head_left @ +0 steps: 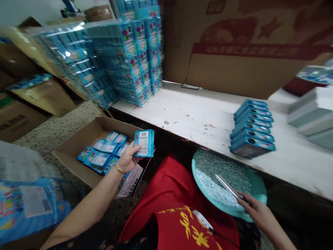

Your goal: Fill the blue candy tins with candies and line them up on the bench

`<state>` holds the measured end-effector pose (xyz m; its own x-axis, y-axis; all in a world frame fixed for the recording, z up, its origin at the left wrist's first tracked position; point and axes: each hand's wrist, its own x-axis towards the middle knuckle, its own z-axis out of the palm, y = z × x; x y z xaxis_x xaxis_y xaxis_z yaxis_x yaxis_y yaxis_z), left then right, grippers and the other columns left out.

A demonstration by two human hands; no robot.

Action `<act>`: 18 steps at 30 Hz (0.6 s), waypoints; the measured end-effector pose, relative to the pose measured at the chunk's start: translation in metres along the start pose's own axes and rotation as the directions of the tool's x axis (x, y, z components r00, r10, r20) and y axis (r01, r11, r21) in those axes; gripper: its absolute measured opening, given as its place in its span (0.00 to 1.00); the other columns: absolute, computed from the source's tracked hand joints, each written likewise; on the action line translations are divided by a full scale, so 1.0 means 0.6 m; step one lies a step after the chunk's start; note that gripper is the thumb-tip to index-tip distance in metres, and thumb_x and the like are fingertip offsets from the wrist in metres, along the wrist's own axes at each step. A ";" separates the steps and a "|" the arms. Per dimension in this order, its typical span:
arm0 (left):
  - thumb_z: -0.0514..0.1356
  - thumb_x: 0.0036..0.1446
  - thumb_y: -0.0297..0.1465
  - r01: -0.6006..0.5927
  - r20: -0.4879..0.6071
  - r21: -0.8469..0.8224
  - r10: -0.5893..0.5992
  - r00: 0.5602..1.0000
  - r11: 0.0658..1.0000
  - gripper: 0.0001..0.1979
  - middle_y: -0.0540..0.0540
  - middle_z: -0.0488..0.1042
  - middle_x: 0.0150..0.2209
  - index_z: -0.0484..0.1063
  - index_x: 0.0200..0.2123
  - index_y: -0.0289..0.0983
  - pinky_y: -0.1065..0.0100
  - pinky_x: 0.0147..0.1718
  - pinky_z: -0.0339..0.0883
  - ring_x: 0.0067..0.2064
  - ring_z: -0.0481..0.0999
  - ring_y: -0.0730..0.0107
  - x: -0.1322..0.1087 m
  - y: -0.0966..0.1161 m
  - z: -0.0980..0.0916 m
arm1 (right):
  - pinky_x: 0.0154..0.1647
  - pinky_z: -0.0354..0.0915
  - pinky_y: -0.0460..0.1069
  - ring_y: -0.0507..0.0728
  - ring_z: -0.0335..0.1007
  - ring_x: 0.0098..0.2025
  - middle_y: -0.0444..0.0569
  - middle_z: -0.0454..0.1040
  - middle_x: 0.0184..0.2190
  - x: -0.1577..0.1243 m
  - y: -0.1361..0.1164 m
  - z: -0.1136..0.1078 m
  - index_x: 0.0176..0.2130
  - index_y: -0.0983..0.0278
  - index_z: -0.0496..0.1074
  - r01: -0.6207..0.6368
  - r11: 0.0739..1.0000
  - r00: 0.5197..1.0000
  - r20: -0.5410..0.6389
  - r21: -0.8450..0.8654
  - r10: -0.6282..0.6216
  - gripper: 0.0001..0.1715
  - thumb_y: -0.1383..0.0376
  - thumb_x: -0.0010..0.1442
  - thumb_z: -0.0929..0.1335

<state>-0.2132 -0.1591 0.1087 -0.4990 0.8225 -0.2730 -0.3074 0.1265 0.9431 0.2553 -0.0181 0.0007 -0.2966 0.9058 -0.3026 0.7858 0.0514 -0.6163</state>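
Observation:
My left hand is closed on a small blue box, with a white label and barcode showing on one face. It holds this box up over the near edge of an open cardboard carton, where several blue packs lie. On the right, my right hand grips a slim, shiny metal scoop; its exact shape is hard to make out. The scoop is above a turquoise basin filled with small pale blue and white pieces.
A white worktable runs across the front. On it stand a row of blue boxes, wrapped stacks of blue boxes and a large brown carton. White blocks are at right. A blue printed bag lies at left.

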 end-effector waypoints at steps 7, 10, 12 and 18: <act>0.59 0.48 0.33 0.389 0.183 0.007 -0.383 0.905 0.921 0.24 0.47 0.69 0.42 0.59 0.50 0.46 0.76 0.20 0.63 0.31 0.72 0.73 -0.015 -0.057 0.127 | 0.42 0.64 0.49 0.58 0.69 0.42 0.52 0.73 0.42 0.013 -0.010 -0.023 0.47 0.65 0.70 0.042 0.980 0.994 0.108 -0.193 -0.021 0.24 0.56 0.55 0.59; 0.58 0.48 0.35 0.438 0.237 0.315 -0.517 0.823 0.842 0.24 0.44 0.69 0.39 0.61 0.50 0.41 0.74 0.20 0.64 0.32 0.72 0.69 -0.034 -0.090 0.124 | 0.43 0.62 0.50 0.59 0.67 0.45 0.53 0.72 0.44 0.019 -0.013 -0.032 0.48 0.62 0.68 0.025 0.900 0.995 0.099 -0.436 0.020 0.20 0.62 0.57 0.59; 0.57 0.48 0.38 0.335 0.293 0.577 -0.572 0.766 0.745 0.27 0.42 0.69 0.43 0.59 0.52 0.41 0.67 0.28 0.69 0.38 0.73 0.62 -0.039 -0.114 0.105 | 0.40 0.62 0.49 0.59 0.68 0.43 0.55 0.72 0.43 0.023 -0.017 -0.041 0.48 0.63 0.67 -0.016 0.811 0.996 0.057 -0.585 0.062 0.20 0.66 0.57 0.59; 0.60 0.45 0.34 -0.589 0.657 0.740 -0.536 0.531 0.323 0.34 0.44 0.38 0.64 0.54 0.57 0.45 0.53 0.58 0.43 0.63 0.40 0.51 0.008 -0.143 0.080 | 0.36 0.61 0.50 0.59 0.69 0.39 0.58 0.71 0.36 0.032 -0.013 -0.061 0.41 0.67 0.69 -0.076 0.663 0.997 -0.075 -0.745 0.030 0.18 0.72 0.58 0.55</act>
<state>-0.1500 -0.1395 0.0355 0.4316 0.7332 -0.5255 0.7945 -0.0331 0.6063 0.2631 0.0145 0.0262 -0.2311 0.9360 -0.2653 0.9478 0.2782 0.1557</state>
